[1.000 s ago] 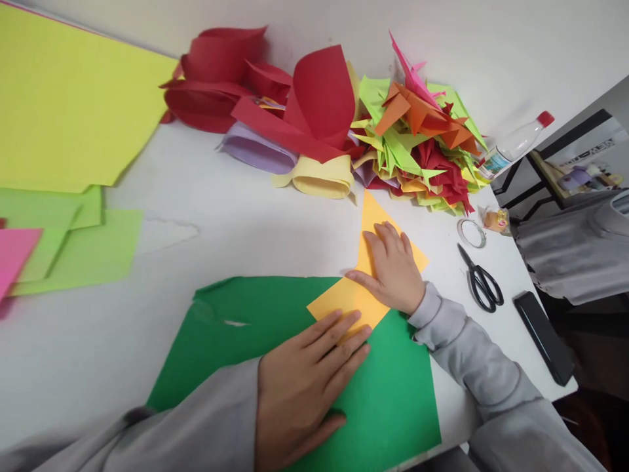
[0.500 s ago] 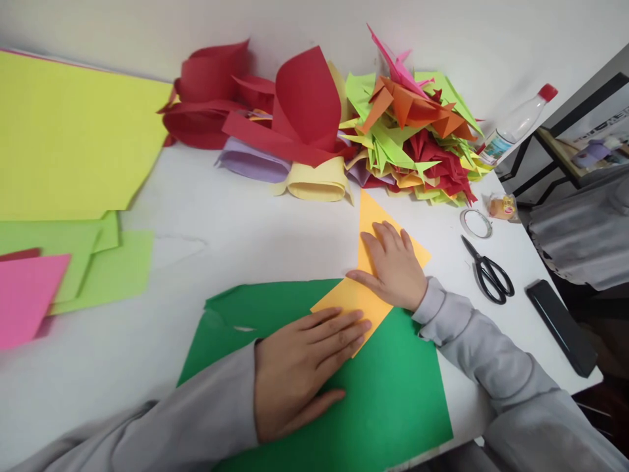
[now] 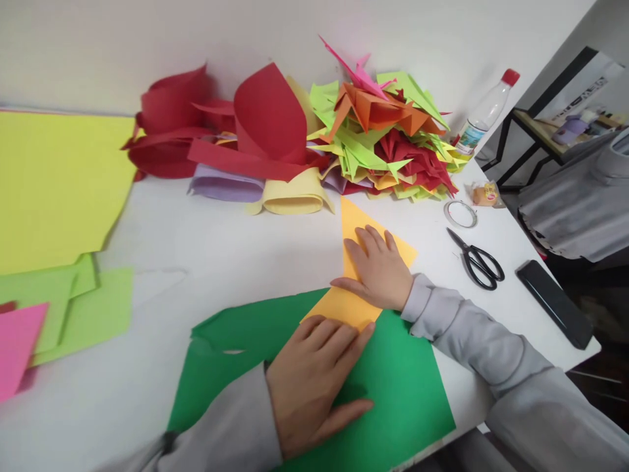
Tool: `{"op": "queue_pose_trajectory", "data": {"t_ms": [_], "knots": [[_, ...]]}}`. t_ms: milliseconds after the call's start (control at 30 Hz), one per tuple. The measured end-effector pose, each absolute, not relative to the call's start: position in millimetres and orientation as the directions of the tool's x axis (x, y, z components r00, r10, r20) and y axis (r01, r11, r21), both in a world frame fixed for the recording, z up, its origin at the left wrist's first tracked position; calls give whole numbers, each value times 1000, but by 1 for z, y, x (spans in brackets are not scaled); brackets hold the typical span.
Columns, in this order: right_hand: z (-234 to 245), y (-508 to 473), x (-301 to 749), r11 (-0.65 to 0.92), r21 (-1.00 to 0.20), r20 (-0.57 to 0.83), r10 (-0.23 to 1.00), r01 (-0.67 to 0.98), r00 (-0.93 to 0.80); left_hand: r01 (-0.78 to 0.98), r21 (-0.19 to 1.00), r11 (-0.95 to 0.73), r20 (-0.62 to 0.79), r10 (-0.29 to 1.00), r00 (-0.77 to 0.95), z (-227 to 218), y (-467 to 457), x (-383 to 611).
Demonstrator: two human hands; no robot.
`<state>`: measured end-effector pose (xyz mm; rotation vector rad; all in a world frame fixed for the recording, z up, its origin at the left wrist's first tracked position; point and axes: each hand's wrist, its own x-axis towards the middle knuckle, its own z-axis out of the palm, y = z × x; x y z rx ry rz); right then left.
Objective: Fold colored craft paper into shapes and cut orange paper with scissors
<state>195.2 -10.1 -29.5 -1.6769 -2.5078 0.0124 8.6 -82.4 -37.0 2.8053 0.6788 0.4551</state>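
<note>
On our left: yellow sheet (image 3: pixel 54 190), pink sheet (image 3: pixel 19 347) and light-green sheets (image 3: pixel 98 308). Next, against the wall, curled red paper (image 3: pixel 270 118) with a purple roll (image 3: pixel 228 187) and cream roll (image 3: pixel 297 193) in front. Centre: green sheet (image 3: pixel 403 387) flat on the white table (image 3: pixel 236 255). Our left hand (image 3: pixel 314 380) has fingertips down on the near end of the orange paper (image 3: pixel 339 305), slightly bent, gripping nothing. Paper's near part overlaps the green sheet, far part on bare table. Our right hand (image 3: pixel 381 269) lies on it, fingers spread, no grasp. Behind: pile of folded paper (image 3: pixel 378 144). Then tape roll (image 3: pixel 447 214), scissors (image 3: pixel 474 255), bottle (image 3: pixel 484 115), small packet (image 3: pixel 485 195), black case (image 3: pixel 555 301) by our table edge.
</note>
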Motion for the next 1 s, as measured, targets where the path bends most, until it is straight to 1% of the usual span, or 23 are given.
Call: {"op": "queue_pose_trajectory", "data": {"t_ms": [167, 267, 400, 633, 800, 1000], "knots": [[-32, -10, 194, 375, -73, 101, 925, 924, -367, 502, 176, -847, 163, 528, 834, -30, -77, 27], [-33, -11, 194, 371, -79, 111, 926, 925, -362, 530, 136, -837, 148, 546, 825, -28, -78, 36], [-34, -11, 195, 372, -86, 111, 925, 924, -362, 535, 80, -841, 189, 540, 820, -30, -79, 40], [-33, -10, 196, 369, -100, 95, 928, 924, -360, 482, -14, -876, 293, 457, 840, -38, -78, 38], [-33, -9, 197, 374, -117, 102, 926, 920, -364, 467, 1, -884, 363, 435, 824, -39, -81, 34], [-33, -9, 198, 377, -131, 91, 926, 917, -367, 433, 87, -897, 418, 428, 801, -43, -87, 26]]}}
